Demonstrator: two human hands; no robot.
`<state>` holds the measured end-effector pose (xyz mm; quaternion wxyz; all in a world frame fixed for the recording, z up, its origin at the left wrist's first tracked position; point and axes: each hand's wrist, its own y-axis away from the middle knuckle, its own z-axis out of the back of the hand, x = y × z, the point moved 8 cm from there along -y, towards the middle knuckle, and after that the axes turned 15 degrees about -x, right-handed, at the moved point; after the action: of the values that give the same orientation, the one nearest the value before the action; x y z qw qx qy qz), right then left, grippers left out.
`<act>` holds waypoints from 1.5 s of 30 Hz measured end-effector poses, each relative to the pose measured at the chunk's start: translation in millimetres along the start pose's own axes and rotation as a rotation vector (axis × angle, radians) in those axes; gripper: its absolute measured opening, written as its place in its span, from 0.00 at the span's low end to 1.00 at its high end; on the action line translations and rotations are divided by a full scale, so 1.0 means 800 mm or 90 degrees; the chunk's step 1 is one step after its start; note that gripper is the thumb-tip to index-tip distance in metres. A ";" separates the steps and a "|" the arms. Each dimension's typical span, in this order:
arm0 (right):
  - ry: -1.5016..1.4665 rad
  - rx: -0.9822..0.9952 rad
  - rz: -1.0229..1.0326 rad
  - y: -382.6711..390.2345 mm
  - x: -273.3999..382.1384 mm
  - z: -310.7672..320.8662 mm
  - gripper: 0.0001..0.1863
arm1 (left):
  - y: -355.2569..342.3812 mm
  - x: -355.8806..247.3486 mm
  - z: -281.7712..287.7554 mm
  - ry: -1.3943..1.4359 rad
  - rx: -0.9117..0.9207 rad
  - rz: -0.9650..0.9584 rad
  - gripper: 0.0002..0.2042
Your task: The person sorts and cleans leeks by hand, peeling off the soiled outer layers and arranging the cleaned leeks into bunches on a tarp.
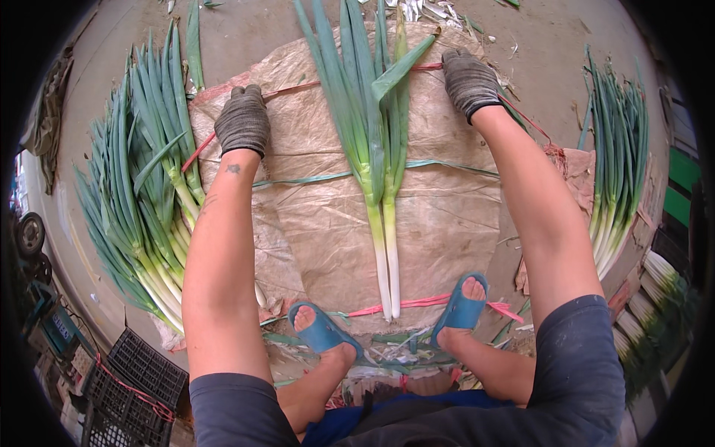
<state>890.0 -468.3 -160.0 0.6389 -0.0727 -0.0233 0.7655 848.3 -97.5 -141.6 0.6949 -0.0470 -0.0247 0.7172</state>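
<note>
While the left hand (243,123) and right hand (471,80) clench red twine (292,88), the long green onions (363,149) lie between them on sackcloth (447,223), probably light, leaves (333,82) easily bruised; firmer white shanks (382,261) suit gripping.

There is room over the sack (447,238) on both sides of the middle onions (381,164). A red string (294,88) crosses the way up top; a green ribbon (316,179) crosses lower, maybe lying flat.

Sacking (447,238): matt, creased, rough. On it: leeks (376,167), smooth, waxy sheen. Across it: red tie (427,67), plastic. Flanking it: knitted gloves (243,123), matt. At its near edge: smooth plastic sandals (324,331).
</note>
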 end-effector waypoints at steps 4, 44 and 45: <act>-0.076 -0.065 0.053 0.006 0.049 0.035 0.17 | -0.002 0.011 0.000 -0.004 -0.037 0.008 0.10; -0.393 0.033 -0.042 0.557 -0.055 0.538 0.18 | 0.940 0.373 0.177 0.423 -0.097 0.812 0.13; -0.437 0.022 -0.064 0.563 -0.074 0.512 0.17 | 0.929 0.383 0.169 0.417 -0.115 0.806 0.13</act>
<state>403.4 -584.9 191.7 0.6316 0.2010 -0.2275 0.7133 86.8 187.8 -92.2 0.1106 -0.3222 0.1577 0.9269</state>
